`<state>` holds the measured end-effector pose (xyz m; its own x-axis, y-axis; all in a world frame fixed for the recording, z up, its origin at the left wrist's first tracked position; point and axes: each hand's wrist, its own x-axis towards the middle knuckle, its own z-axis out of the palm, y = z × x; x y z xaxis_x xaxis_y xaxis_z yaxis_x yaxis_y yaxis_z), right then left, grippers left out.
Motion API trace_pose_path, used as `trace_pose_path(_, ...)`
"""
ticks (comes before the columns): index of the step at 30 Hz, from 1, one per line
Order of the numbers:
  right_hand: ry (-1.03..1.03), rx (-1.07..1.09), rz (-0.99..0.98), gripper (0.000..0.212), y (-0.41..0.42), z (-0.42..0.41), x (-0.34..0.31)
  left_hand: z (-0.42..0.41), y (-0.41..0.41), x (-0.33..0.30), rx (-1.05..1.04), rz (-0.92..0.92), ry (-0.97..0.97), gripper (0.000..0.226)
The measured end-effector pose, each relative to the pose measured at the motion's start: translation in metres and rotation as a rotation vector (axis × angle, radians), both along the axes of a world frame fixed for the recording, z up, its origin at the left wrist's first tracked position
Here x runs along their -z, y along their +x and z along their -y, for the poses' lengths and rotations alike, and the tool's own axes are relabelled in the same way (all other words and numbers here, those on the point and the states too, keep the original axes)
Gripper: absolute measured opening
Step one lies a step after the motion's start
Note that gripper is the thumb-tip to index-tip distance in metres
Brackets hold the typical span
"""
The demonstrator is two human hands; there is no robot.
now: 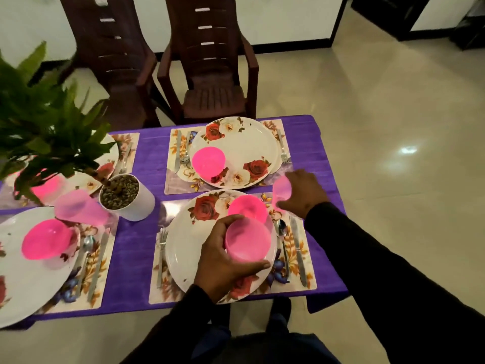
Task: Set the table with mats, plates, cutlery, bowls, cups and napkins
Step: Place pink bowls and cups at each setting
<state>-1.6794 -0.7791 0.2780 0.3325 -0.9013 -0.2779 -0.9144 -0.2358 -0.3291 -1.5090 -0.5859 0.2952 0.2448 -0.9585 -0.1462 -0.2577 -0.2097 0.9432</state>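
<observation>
While my right hand (301, 194) curls its grip round a translucent pink plastic cup (280, 191) near the purple table's (149, 158) edge, my left hand (225, 261) grips another (248, 240) above the near floral plate (183, 248), risking a knock onto the floor.

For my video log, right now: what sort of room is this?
Probably a home dining area: a table under a purple cloth laid with floral plates on mats, brown plastic chairs drawn near, and a potted plant as centrepiece.

Left hand (223, 261) curled in a grip near the body, right hand (301, 193) reaching forward, fingers curled
</observation>
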Motion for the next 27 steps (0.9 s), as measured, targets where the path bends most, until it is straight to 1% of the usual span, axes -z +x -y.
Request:
trace_pose_path(3, -0.011, -0.058, -0.009, 0.078, -0.001, 0.008, 0.007, 0.003, -0.023, -0.004, -0.046, 0.005, -0.014, 0.1)
trace_pose_path(5, -0.018, -0.101, -0.02, 0.08, -0.001, 0.013, 0.007, 0.003, -0.036, -0.003, -0.083, -0.003, -0.019, 0.098)
trace_pose_path(9, -0.019, -0.148, -0.1, 0.095, -0.003, 0.018, 0.003, 0.001, -0.054, -0.001, -0.12, 0.02, -0.032, 0.096)
trace_pose_path(11, -0.054, -0.112, -0.12, 0.099, -0.007, 0.019, -0.006, 0.001, -0.058, 0.001, -0.125, 0.016, -0.035, 0.096)
trace_pose_path(12, -0.09, -0.079, -0.083, 0.094, -0.008, 0.018, -0.013, 0.001, -0.06, 0.0, -0.13, 0.006, -0.042, 0.095)
trace_pose_path(15, -0.215, 0.001, 0.163, 0.071, -0.008, 0.007, -0.041, 0.002, -0.061, -0.003, -0.146, -0.014, -0.065, 0.094)
trace_pose_path(17, -0.194, -0.01, 0.319, 0.058, -0.004, -0.009, -0.059, 0.007, -0.062, 0.0, -0.148, -0.032, -0.058, 0.093)
trace_pose_path(18, -0.143, -0.035, 0.381, 0.055, -0.002, -0.018, -0.067, 0.01, -0.062, 0.003, -0.159, -0.035, -0.06, 0.092)
trace_pose_path(19, -0.078, -0.068, 0.417, 0.056, 0.0, -0.028, -0.073, 0.013, -0.065, 0.005, -0.168, -0.037, -0.059, 0.09)
trace_pose_path(21, 0.046, -0.134, 0.387, 0.068, -0.002, -0.046, -0.08, 0.024, -0.073, 0.008, -0.187, -0.046, -0.055, 0.087)
trace_pose_path(23, 0.113, -0.193, 0.308, 0.074, -0.008, -0.058, -0.087, 0.037, -0.083, 0.008, -0.198, -0.039, -0.083, 0.084)
trace_pose_path(25, 0.112, -0.227, 0.271, 0.069, -0.02, -0.064, -0.092, 0.05, -0.094, 0.007, -0.182, 0.023, -0.126, 0.083)
trace_pose_path(27, 0.03, -0.213, 0.263, 0.068, -0.036, -0.064, -0.096, 0.06, -0.108, 0.005, -0.179, 0.072, -0.177, 0.084)
